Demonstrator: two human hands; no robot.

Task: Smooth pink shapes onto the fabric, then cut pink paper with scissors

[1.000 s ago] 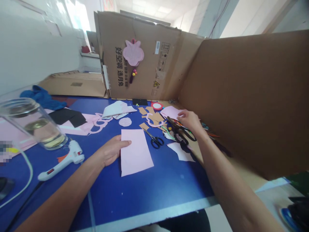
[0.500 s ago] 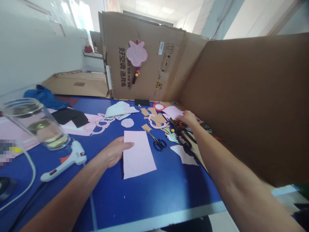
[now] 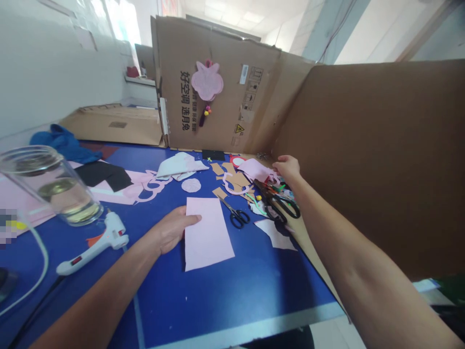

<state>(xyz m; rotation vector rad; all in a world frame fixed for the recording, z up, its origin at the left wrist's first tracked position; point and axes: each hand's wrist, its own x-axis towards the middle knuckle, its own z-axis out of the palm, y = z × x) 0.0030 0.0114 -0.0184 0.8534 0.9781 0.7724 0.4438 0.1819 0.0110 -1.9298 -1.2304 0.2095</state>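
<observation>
Left hand (image 3: 170, 235): flat, fingers pressed together, fingertips resting on the left edge of the pink sheet (image 3: 207, 232). The sheet lies flat on the blue table (image 3: 218, 300), near the front edge. It is held at one side only, so a nudge from the right forearm crossing above could probably swing it askew.

To the left, a glue gun (image 3: 96, 245) lies on its side, with a glass jar (image 3: 54, 186) holding liquid just behind it. A sweep of the left elbow could tip the jar onto the paper.

Just beyond the sheet's far right corner lie small scissors (image 3: 235, 213), blades pointing towards the sheet. Further right, large black scissors (image 3: 279, 201) lie among loose scraps, directly beside the right wrist. Drawing the arm back low risks catching the blades or dragging scraps off the table edge.

Right hand (image 3: 288, 168): reaching far, fingers curled down at a pink scrap (image 3: 256, 169) beside the cardboard wall (image 3: 381, 160). Whether it pinches anything cannot be told.
</observation>
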